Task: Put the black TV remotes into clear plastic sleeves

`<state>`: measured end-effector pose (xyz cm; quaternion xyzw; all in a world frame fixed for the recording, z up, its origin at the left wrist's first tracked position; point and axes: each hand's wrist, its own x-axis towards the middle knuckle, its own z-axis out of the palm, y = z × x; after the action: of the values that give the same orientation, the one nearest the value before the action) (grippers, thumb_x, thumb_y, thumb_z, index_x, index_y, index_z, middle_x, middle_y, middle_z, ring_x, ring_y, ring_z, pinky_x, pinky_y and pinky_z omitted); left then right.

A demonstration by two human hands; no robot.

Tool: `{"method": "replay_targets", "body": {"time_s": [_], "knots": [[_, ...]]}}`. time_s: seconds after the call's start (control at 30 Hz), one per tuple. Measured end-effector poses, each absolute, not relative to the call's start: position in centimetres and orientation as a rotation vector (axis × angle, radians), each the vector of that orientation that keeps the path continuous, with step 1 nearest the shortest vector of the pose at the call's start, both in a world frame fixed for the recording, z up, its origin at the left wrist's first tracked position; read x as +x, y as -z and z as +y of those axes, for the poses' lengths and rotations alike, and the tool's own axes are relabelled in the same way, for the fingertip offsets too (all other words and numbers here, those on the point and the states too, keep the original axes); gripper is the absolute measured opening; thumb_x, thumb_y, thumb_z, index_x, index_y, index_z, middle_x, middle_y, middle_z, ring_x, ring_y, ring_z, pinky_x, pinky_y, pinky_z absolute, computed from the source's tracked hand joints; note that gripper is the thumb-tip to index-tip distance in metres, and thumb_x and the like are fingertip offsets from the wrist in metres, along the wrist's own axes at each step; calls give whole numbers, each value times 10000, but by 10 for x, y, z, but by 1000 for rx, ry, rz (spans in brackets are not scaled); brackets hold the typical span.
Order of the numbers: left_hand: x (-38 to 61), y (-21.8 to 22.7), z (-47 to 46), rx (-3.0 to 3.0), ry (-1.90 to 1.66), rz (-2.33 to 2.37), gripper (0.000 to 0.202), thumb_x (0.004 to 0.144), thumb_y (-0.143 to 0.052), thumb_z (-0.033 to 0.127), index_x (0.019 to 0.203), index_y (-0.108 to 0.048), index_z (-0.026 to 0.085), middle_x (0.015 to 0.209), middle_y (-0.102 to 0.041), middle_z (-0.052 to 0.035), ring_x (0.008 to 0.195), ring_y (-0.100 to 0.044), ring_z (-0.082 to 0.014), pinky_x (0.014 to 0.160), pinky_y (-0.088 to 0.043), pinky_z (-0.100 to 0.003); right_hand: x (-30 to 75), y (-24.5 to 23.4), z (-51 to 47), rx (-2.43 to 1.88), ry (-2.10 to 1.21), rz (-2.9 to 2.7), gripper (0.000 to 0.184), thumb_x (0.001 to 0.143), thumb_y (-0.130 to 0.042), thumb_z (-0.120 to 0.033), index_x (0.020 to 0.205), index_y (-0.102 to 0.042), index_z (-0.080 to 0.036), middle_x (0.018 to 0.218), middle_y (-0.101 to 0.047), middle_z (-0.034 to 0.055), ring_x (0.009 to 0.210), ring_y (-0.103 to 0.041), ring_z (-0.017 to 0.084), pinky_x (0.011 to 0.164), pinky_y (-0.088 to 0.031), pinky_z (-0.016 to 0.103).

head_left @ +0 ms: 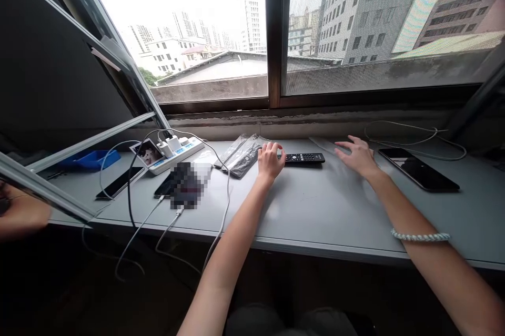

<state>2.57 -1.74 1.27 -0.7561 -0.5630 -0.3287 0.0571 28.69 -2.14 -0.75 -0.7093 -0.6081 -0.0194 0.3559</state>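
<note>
My left hand (270,161) is closed at the left end of a black remote control (305,158), which lies flat on the grey desk with its buttons up. The hand hides that end. Just left of it are clear plastic bags (246,157) with dark, long items inside. My right hand (357,156) hovers over the desk to the right of the remote, fingers spread and holding nothing. A thin clear plastic sheet (321,144) lies by its fingertips, seemingly apart from them. Right of this hand rests a black phone (420,169).
A white power strip (177,154) with plugs and loose cables stands left, beside a blue tray (97,160) and another dark phone (120,183). A metal frame (98,125) crosses the left side. Another person's arm (26,212) shows at far left. The window (276,36) borders the desk's back.
</note>
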Motion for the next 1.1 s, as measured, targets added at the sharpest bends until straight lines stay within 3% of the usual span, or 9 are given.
{"method": "replay_targets", "body": {"time_s": [0.17, 0.37, 0.67, 0.9, 1.1], "knots": [[29, -9, -18, -2293, 1053, -1685, 215, 855, -457, 268, 1060, -488, 213, 991, -591, -37, 991, -509, -187, 872, -350, -313, 285, 21, -19, -1994, -194, -1781, 391, 850, -429, -447, 1146, -633, -293, 1360, -477, 67, 1294, -356, 305, 1022, -293, 543], [33, -7, -19, -2321, 1017, -1634, 221, 852, -458, 256, 1068, -482, 216, 1007, -590, -30, 993, -507, -185, 877, -336, -312, 284, 18, -22, -2053, -264, -1942, 494, 895, -270, -426, 1286, -525, -263, 1407, -429, 58, 1322, -323, 270, 1049, -273, 492], [34, -7, -20, -2306, 950, -1736, 166, 864, -449, 273, 1007, -516, 221, 1043, -570, -31, 1028, -491, -185, 898, -324, -317, 286, 8, -29, -2223, -193, -1785, 403, 821, -397, -327, 1147, -615, -233, 1252, -561, 105, 1130, -510, 312, 915, -385, 486], [28, -6, -15, -2181, 927, -1884, 196, 871, -408, 223, 1019, -537, 214, 1055, -568, -59, 1051, -479, -206, 900, -342, -340, 288, 7, -30, -2311, -99, -1684, 326, 756, -474, -307, 1003, -665, -214, 1069, -623, 138, 1001, -565, 323, 781, -438, 437], [9, -9, -5, -1845, 927, -2187, 262, 833, -416, 160, 1061, -541, 189, 1132, -546, -114, 1105, -462, -256, 923, -350, -378, 289, 5, -32, -2346, -62, -1661, 272, 757, -482, -257, 953, -667, -225, 1034, -625, 144, 995, -564, 328, 729, -449, 417]]}}
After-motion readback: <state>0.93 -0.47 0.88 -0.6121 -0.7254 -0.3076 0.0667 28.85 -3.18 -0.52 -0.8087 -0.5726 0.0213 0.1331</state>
